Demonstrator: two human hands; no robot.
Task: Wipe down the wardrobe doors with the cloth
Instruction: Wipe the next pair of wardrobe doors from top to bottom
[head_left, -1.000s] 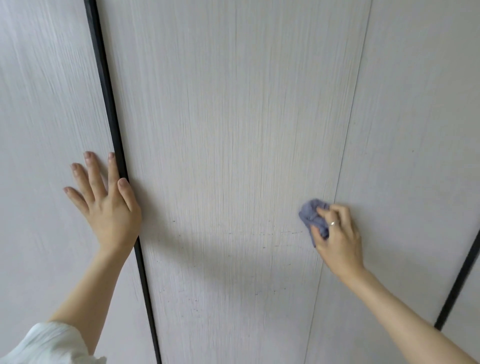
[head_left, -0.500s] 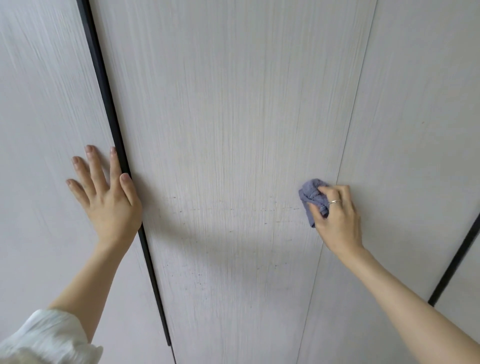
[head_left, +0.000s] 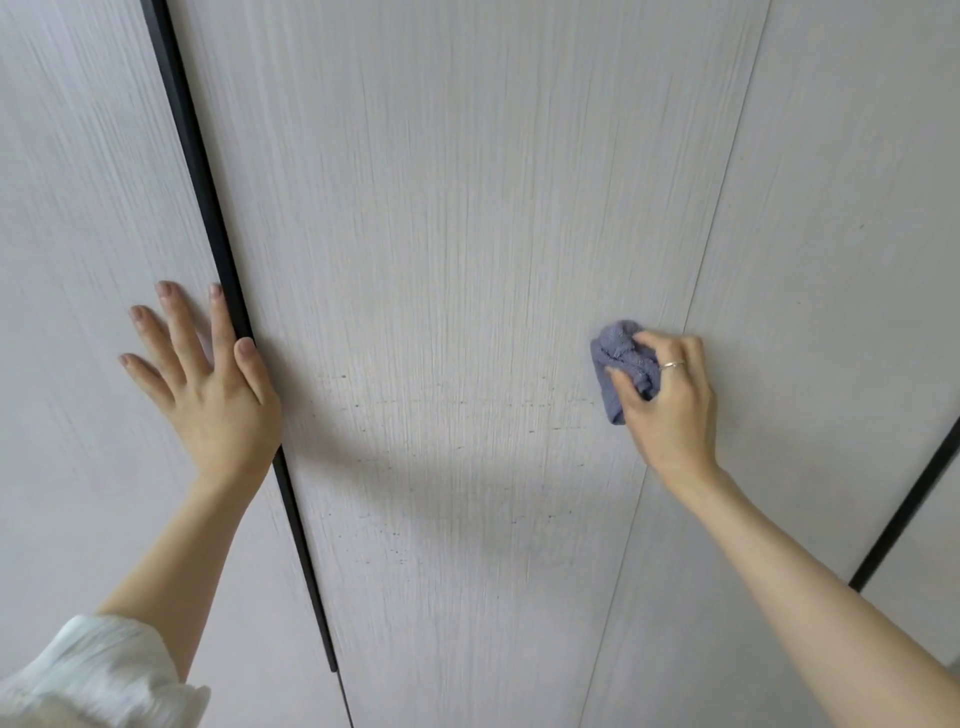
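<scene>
Cloth (head_left: 621, 366), bunched and blue-grey, sits pressed against the middle wardrobe door (head_left: 467, 260), close to that door's right edge. My right hand (head_left: 670, 405) grips it, fingers curled round the wad, a ring (head_left: 674, 365) on one of them. My left hand (head_left: 208, 384) lies flat with fingers spread on the left door (head_left: 78, 260), its thumb over the black strip (head_left: 208, 208) along that door's right edge. Faint specks mark the middle door between my hands.

A home, likely a bedroom: tall pale wood-grain wardrobe doors (head_left: 467, 260) with black strips (head_left: 208, 208).
</scene>
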